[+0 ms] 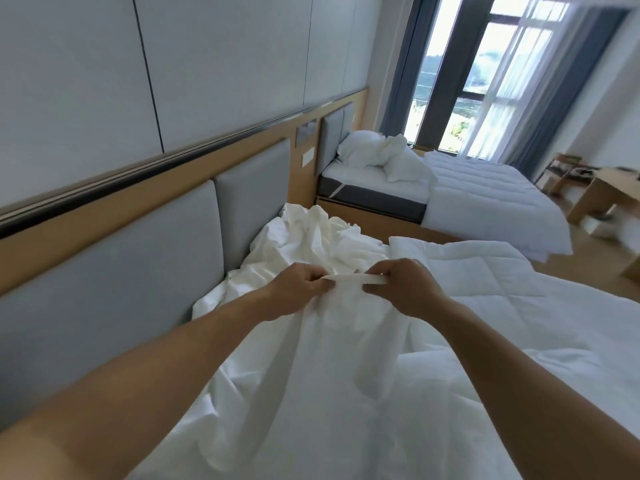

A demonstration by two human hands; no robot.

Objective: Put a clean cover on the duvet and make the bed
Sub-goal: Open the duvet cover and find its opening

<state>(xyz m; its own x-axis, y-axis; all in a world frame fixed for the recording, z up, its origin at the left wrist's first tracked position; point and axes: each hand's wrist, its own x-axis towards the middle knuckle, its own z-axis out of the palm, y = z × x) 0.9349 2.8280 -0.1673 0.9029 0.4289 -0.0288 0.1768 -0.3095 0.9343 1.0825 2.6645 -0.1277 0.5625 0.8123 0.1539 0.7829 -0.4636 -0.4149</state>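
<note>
Left hand (294,289): thumb and curled fingers pinch the folded edge of the white cover (311,375). Right hand (405,289): the same pinch on the same edge, just beside the left. A short strip of hem is stretched taut between the two hands, raised above the bed (266,237). Both forearms are bare and reach forward from the lower corners of the view.

The cover hangs from the hands toward the near edge of the bed in loose folds. Past the hands it lies bunched in a crumpled heap at the head end, against the grey padded headboard (138,271).

The quilted white duvet (502,306) lies flat over the right side of the bed, and its left edge goes under the cover. One corner sits near the head end, just beyond the right hand.

Across a strip of wooden floor (588,271) stands a second bed (374,199). It carries rumpled pillows (363,148) at its head end and a quilted white spread (485,188) hanging over its near side. Behind it is a tall window (464,81) with blue-grey curtains (398,74). A wooden surface (602,192) stands at the right edge of the view, blurred.
</note>
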